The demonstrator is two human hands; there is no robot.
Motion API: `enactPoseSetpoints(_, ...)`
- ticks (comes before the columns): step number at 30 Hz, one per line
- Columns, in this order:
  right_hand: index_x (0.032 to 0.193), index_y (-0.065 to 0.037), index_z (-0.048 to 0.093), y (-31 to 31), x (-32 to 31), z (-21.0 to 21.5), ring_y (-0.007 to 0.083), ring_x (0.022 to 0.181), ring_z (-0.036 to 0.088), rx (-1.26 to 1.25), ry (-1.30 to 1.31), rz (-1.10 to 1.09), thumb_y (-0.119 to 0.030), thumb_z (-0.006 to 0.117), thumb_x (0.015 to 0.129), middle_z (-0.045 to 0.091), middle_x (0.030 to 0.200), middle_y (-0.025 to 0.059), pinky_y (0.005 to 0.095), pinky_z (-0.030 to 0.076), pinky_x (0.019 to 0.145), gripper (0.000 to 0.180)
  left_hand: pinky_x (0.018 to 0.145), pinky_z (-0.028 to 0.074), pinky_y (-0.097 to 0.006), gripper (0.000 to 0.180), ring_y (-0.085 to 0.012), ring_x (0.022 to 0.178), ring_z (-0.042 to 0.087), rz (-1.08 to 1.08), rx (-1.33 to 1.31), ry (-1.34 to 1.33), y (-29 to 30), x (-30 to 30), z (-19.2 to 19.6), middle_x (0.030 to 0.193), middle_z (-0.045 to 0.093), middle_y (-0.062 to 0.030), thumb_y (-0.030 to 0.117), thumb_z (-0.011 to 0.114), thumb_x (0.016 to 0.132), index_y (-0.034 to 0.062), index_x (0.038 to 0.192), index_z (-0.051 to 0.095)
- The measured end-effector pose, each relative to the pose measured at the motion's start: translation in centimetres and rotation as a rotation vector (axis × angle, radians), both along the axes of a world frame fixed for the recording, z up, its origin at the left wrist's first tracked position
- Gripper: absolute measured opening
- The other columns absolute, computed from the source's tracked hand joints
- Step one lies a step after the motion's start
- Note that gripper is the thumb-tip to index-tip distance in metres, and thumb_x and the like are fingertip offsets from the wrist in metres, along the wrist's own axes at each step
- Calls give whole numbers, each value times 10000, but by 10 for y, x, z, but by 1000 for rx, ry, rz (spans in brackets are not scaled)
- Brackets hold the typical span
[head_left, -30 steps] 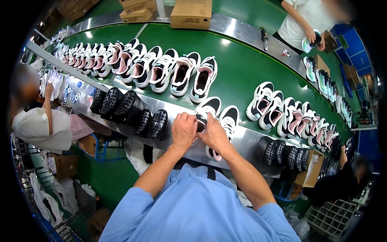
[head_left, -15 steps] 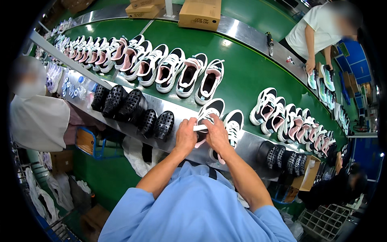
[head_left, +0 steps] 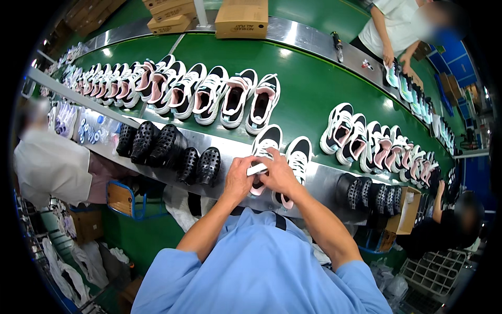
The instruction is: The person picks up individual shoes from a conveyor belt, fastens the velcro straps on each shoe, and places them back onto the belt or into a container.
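Just in front of me, at the edge of the metal ledge, a black-and-white sneaker (head_left: 267, 137) with pink lining points its toe away. My left hand (head_left: 239, 178) is closed at its left side, fingertips pinching a short white strip (head_left: 257, 169) over the shoe's opening. My right hand (head_left: 278, 171) curls over the same shoe from the right, fingers against the strip's other end and the laces. Whether the strip is part of the shoe I cannot make out. To the right, beside my right hand, stands the matching sneaker (head_left: 298, 157), untouched.
Sneakers line the green belt (head_left: 303, 89) to the left and right. Black studded shoe forms (head_left: 166, 145) sit on the metal ledge (head_left: 225, 141) at left, with more forms (head_left: 366, 193) at right. A cardboard box (head_left: 242, 20) stands beyond the belt. People work on several sides.
The view has shifted slightly, and the white strip now tilts more between my hands. Both hands stay on the same sneaker. At the far right, a co-worker's hands have moved over the shoes there.
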State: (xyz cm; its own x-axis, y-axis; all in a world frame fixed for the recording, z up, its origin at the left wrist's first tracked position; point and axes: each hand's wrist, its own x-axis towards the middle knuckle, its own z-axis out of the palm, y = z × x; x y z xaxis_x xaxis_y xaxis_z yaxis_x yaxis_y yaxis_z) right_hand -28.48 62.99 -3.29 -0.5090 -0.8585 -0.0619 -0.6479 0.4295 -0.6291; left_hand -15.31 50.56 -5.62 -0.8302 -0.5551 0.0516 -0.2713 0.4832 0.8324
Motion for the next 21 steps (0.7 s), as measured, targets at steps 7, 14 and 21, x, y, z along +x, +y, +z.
enactPoseSetpoints(7, 1116, 63, 657, 3, -14, 21, 203, 907, 706, -129, -865, -372, -350, 563, 1087, 677, 1058, 136, 345, 634, 718, 425, 904, 531, -483, 352, -368, 1050, 623, 33, -323, -239, -5, -10, 12, 1135, 634, -131, -15, 680, 842, 124, 1162, 728)
enactPoseSetpoints(14, 1177, -19, 686, 6, -12, 2, 288, 989, 692, -38, -660, -262, -187, 667, 996, 686, 1069, 171, 392, 586, 850, 248, 818, 537, -501, 332, -393, 978, 626, -53, -440, -220, -13, -1, 0, 1058, 610, -159, -76, 669, 787, 67, 1086, 668)
enactPoseSetpoints(21, 1186, -150, 720, 1, 1, -9, 355, 1131, 646, 13, -238, 12, -91, 673, 888, 625, 1207, 119, 455, 553, 919, 307, 827, 515, -490, 346, -410, 948, 607, -91, -388, -107, -5, 6, 32, 1144, 575, -190, -57, 699, 753, 59, 1077, 666)
